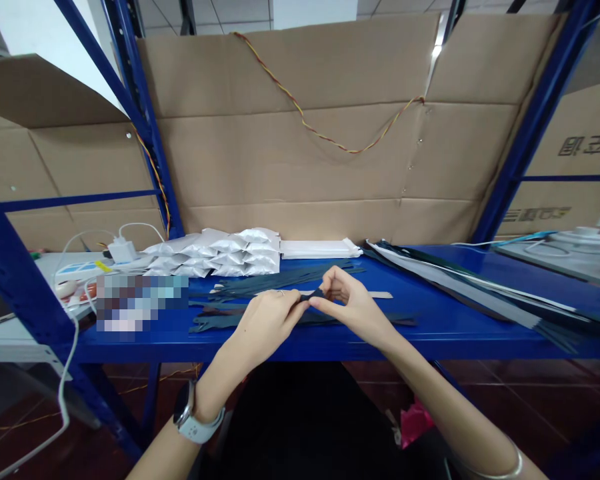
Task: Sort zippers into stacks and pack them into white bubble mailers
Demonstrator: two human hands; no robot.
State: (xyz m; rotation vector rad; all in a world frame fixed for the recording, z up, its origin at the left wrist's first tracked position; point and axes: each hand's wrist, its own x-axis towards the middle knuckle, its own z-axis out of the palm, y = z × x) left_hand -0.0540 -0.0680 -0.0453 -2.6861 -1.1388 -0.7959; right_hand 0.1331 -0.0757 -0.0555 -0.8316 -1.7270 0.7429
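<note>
Dark strip [312,295] | pinched by left hand [269,321] and right hand [353,303], held close together | forearms [437,383] angled inward | table [437,290] below

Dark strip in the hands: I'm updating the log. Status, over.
Left hand and right hand both pinching dark strip. Other dark strips lying below on blue shelf. Silver packets stacked behind, apart from hands.

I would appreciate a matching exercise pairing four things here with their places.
1. Small dark fabric strip
2. Shiny silver packets
3. Twisted yellow-red wire
4. Watch with pale blue strap

A. Across the brown cardboard panel
B. On the left wrist
C. Stacked on the blue metal table
D. Between left hand and right hand

Pairs: 1-D, 2-C, 3-A, 4-B
</note>
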